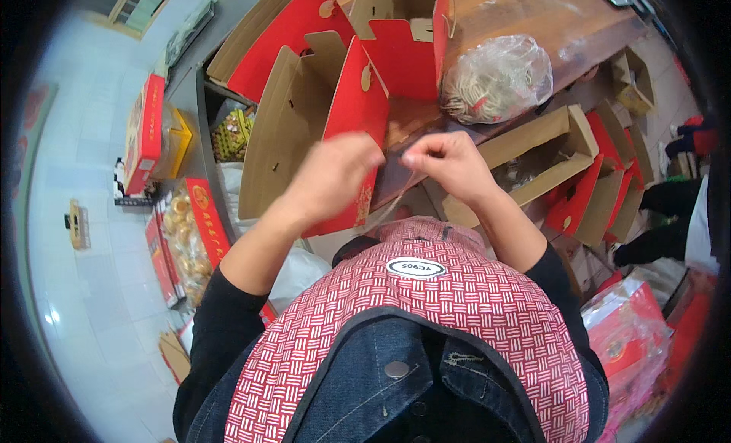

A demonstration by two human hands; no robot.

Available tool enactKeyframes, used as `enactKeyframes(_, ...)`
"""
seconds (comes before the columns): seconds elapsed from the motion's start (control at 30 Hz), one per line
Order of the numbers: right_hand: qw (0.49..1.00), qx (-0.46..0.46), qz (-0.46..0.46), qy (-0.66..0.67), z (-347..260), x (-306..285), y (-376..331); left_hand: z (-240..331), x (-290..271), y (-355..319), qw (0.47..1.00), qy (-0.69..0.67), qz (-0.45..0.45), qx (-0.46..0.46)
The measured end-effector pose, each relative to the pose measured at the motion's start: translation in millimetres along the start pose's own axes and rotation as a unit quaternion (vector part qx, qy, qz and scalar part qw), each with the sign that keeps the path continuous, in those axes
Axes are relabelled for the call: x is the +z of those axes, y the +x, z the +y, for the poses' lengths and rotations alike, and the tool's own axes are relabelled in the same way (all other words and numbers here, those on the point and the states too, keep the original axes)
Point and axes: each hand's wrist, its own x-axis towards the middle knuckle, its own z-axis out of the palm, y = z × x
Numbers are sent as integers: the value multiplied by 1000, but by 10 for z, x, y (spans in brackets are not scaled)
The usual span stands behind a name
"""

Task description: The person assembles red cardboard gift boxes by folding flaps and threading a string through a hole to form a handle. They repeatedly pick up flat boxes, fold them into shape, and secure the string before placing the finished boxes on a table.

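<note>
Thumb and fingertips of my right hand (451, 163) are closed in a pinch on a thin pale cord (396, 203), which hangs down in front of my apron. My left hand (335, 172), a little blurred, is curled closed against the near red panel (355, 100) of an open cardboard carton. Whatever its fingers hold is hidden. The carton's inside (293, 123) is plain brown. Behind it stand more open red cartons (401, 58), with pale cord loops on some panels. To the right of them, a clear plastic bag (499, 79) holds a bundle of pale cords.
The wooden table (548, 24) reaches away in front of me. A long brown cardboard box (525, 150) stands to the right, beside more red cartons (590, 191). Packed goods (183, 237) lie at the left. Another person's dark-clothed legs (670, 222) show at the far right.
</note>
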Motion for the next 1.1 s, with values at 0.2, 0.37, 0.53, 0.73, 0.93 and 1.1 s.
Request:
enactKeyframes(0.2, 966, -41, 187, -172, 580, 198, 839, -1056, 37, 551, 929, -240, 125, -253)
enactKeyframes(0.37, 954, 2, 191, -232, 822, 349, 1205, -1186, 91, 733, 775, -454, -25, -439)
enactKeyframes(0.53, 952, -12, 203, -228, 918, 426, 1289, -1223, 124, 717, 781, -462, -22, -419)
enactKeyframes(0.73, 917, -101, 215, -322, 860, 473, 1281, -1255, 143, 685, 806, -432, -2, -404)
enactKeyframes(0.93, 880, -160, 198, -402, 896, 561, 1303, -1152, 150, 684, 805, -449, -32, -387)
enactKeyframes(1.1, 854, -120, 189, -470, 887, 579, 1253, -1288, 199, 658, 741, -562, 3, -368)
